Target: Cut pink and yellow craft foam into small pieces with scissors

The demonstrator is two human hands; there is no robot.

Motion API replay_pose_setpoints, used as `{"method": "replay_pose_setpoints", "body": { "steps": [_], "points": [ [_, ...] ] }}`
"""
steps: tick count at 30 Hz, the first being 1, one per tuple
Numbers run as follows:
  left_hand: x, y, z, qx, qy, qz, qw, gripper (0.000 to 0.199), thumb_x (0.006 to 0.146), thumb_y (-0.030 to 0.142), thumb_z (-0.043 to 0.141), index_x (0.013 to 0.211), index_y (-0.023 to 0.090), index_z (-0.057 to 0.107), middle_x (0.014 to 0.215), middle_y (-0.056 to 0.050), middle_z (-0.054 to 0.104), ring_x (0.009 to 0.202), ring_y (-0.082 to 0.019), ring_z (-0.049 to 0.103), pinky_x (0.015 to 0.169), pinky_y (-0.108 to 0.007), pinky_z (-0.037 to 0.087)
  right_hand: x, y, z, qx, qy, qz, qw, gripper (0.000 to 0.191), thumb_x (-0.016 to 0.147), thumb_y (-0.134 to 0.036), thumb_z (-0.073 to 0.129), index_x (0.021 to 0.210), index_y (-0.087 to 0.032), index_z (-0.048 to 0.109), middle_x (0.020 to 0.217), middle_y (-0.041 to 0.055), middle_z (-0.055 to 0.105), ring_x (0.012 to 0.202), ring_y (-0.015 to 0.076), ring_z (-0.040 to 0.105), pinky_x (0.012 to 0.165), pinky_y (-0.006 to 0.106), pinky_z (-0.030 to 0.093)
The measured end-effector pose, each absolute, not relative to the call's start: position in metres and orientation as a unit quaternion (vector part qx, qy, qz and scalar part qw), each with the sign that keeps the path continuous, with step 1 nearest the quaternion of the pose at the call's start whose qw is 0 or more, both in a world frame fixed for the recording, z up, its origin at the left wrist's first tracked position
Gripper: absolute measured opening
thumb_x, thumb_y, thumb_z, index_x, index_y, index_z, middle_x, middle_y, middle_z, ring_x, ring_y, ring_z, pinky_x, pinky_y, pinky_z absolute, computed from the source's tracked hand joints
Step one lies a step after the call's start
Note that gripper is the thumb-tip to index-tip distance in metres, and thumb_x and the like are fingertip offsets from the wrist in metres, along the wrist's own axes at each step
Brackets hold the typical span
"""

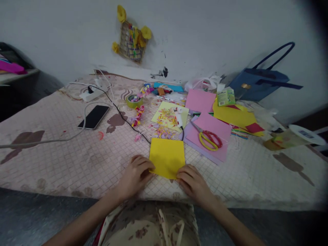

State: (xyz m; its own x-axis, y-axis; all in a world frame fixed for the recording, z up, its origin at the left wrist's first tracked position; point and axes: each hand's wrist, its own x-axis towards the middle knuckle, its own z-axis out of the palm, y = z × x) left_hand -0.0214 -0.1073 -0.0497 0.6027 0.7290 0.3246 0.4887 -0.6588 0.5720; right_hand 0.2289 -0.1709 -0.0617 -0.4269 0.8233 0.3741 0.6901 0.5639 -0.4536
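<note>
A yellow craft sheet (167, 155), roughly square, lies on the cloth in front of me. My left hand (136, 173) grips its near left corner with the fingers closed. At the near right corner, my right hand (192, 178) pinches the sheet in the same way. Just beyond the far edge, small colourful scraps (166, 132) are scattered, and a glue gun (178, 117) with a black cord rests on a pale yellow sheet (162, 108). To the right, scissors (208, 137) with yellow and red handles lie on pink sheets (220, 131).
On the left are a phone (93, 117), a power strip (92, 93) and loose cables. Green tape (134, 101) sits near the middle back. At the right stand a blue bag (258, 83) and a tilted clear container (289, 138), with yellow sheets (232, 118) between.
</note>
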Motion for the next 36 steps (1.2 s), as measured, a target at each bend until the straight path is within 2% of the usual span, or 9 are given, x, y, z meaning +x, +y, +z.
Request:
{"method": "replay_pose_setpoints", "body": {
  "steps": [2,7,18,25,32,36],
  "points": [
    [-0.019,-0.107,-0.048,0.854,0.366,0.273,0.250,0.003,0.083,0.022,0.060,0.083,0.020,0.062,0.089,-0.001,0.068,0.088,-0.017,0.058,0.088,-0.037,0.039,0.227,-0.169,-0.059,-0.479,-0.814,0.158,0.287,0.007,0.091,-0.016,0.051,0.089,-0.019,0.056,0.088,0.0059,0.060,0.086,0.0192,0.052,0.075,0.034,0.045],
    [-0.015,-0.111,-0.048,0.828,0.421,0.271,0.253,0.017,0.086,0.023,0.054,0.070,0.018,0.057,0.084,-0.003,0.064,0.085,-0.018,0.056,0.082,-0.036,0.041,0.221,-0.161,-0.055,-0.541,-0.769,0.186,0.284,0.013,0.091,-0.018,0.048,0.080,-0.019,0.053,0.083,0.0054,0.056,0.083,0.0191,0.052,0.072,0.032,0.045],
    [-0.009,-0.112,-0.049,0.825,0.465,0.266,0.178,0.014,0.080,0.019,0.059,0.066,0.017,0.057,0.083,-0.005,0.060,0.086,-0.021,0.051,0.077,-0.037,0.043,0.219,-0.156,-0.054,-0.631,-0.755,0.076,0.160,0.018,0.089,-0.029,0.053,0.073,-0.020,0.052,0.078,0.0043,0.061,0.073,0.0196,0.059,0.061,0.029,0.041],
    [-0.008,-0.113,-0.053,0.821,0.482,0.267,0.151,0.016,0.079,0.022,0.061,0.065,0.017,0.055,0.088,-0.005,0.060,0.089,-0.021,0.051,0.079,-0.038,0.041,0.219,-0.158,-0.058,-0.647,-0.744,0.047,0.161,0.021,0.088,-0.032,0.056,0.071,-0.020,0.051,0.073,0.0028,0.060,0.069,0.0193,0.057,0.058,0.029,0.037],
    [-0.009,-0.115,-0.052,0.816,0.493,0.258,0.156,0.016,0.080,0.021,0.060,0.065,0.017,0.054,0.087,-0.005,0.061,0.088,-0.022,0.052,0.078,-0.038,0.040,0.215,-0.160,-0.064,-0.652,-0.736,0.034,0.179,0.020,0.088,-0.032,0.054,0.072,-0.020,0.051,0.075,0.0043,0.059,0.071,0.0201,0.056,0.060,0.029,0.038],
    [-0.012,-0.114,-0.051,0.816,0.483,0.259,0.186,0.007,0.080,0.023,0.060,0.075,0.018,0.059,0.091,-0.005,0.062,0.091,-0.022,0.052,0.081,-0.040,0.041,0.219,-0.164,-0.065,-0.642,-0.736,0.050,0.208,0.019,0.089,-0.031,0.053,0.074,-0.019,0.052,0.075,0.0045,0.058,0.073,0.0205,0.055,0.063,0.030,0.040]
  ]
}}
